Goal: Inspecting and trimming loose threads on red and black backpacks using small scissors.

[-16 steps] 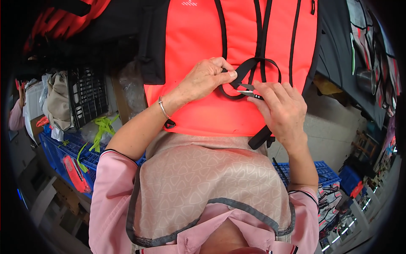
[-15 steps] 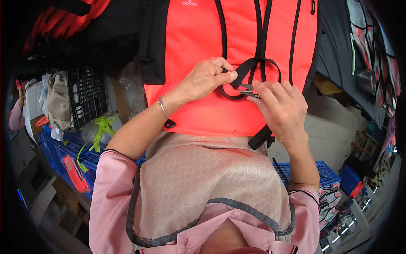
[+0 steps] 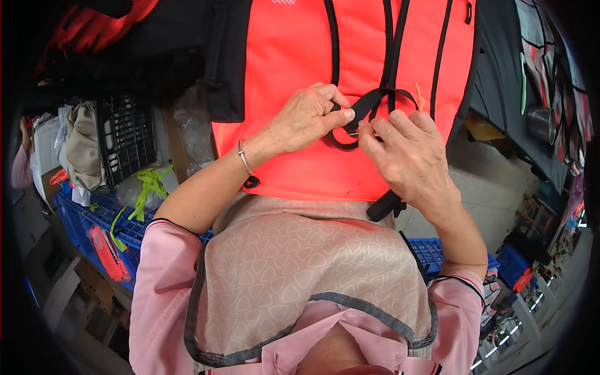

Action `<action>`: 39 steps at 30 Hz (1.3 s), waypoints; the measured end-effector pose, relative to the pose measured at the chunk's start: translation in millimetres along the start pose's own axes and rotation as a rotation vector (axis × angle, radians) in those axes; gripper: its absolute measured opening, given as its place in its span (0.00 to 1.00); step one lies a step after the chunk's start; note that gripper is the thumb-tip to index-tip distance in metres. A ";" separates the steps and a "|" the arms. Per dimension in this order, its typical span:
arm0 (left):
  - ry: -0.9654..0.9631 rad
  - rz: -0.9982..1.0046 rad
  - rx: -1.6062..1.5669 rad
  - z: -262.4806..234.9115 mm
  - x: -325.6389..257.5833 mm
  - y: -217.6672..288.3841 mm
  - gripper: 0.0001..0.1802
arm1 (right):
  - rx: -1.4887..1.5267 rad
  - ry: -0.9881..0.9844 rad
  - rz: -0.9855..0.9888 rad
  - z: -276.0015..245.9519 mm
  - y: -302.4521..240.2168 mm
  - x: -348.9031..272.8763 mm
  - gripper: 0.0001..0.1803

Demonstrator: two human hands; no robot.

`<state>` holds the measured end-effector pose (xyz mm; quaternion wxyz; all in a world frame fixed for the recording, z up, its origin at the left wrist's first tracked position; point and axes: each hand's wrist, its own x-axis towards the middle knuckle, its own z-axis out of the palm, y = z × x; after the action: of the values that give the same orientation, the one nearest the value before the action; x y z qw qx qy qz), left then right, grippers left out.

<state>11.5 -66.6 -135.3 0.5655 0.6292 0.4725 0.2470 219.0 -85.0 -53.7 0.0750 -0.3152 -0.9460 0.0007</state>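
A bright coral-orange backpack (image 3: 294, 169) with black straps lies flat before me. My left hand (image 3: 303, 122) is closed in a pinch on a black webbing strap (image 3: 370, 100), which curls in a loop above the fabric. My right hand (image 3: 412, 150) is closed around small thread snips (image 3: 354, 134); only their metal tip shows, close to the strap below my left thumb, and the rest is hidden by my fingers. A thin orange cord (image 3: 420, 97) sticks up just beyond the right fingers.
Blue plastic crates (image 3: 119, 219) stand at left, with lime-green strips (image 3: 150, 190) and a coral-orange piece (image 3: 109, 253) on them. A black crate (image 3: 128, 140) is behind. Dark fabric (image 3: 500, 94) and a metal cup (image 3: 541, 122) are at right. A person's sleeve (image 3: 24, 169) shows far left.
My right hand has turned and its fingers cover most of the snips, whose blades showed before. The orange cord has come into sight. My left hand keeps its pinch on the strap.
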 end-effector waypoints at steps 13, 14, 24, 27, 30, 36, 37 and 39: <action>-0.001 -0.011 -0.017 2.3 1.7 -5.9 0.11 | 0.192 0.012 0.037 11.6 20.3 -5.1 0.07; 0.000 -0.010 -0.018 1.9 2.0 -5.3 0.11 | 0.274 0.033 0.142 10.8 21.7 -10.8 0.11; -0.011 -0.059 -0.101 2.4 4.5 -11.3 0.13 | 0.523 0.199 0.265 40.1 -10.6 -16.2 0.19; -0.020 -0.082 -0.120 2.4 4.1 -11.0 0.13 | 0.418 0.186 0.191 46.9 -13.0 -10.5 0.16; -0.046 -0.151 -0.142 0.0 3.0 -0.3 0.12 | 0.372 0.099 0.122 48.7 -10.1 -14.1 0.15; -0.013 -0.087 -0.166 2.7 4.2 -14.9 0.11 | 0.437 0.009 0.341 3.4 -7.6 -21.8 0.17; 0.007 -0.031 -0.128 3.8 4.1 -15.7 0.11 | 0.437 0.006 0.341 3.3 -8.7 -19.5 0.17; 0.016 -0.045 -0.126 4.2 4.5 -13.6 0.11 | 0.181 0.092 0.312 4.6 -7.7 -14.2 0.17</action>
<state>12.7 -65.9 -150.1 0.6057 0.5795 0.4746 0.2683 225.0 -99.5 -59.8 0.1454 -0.4497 -0.8774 0.0828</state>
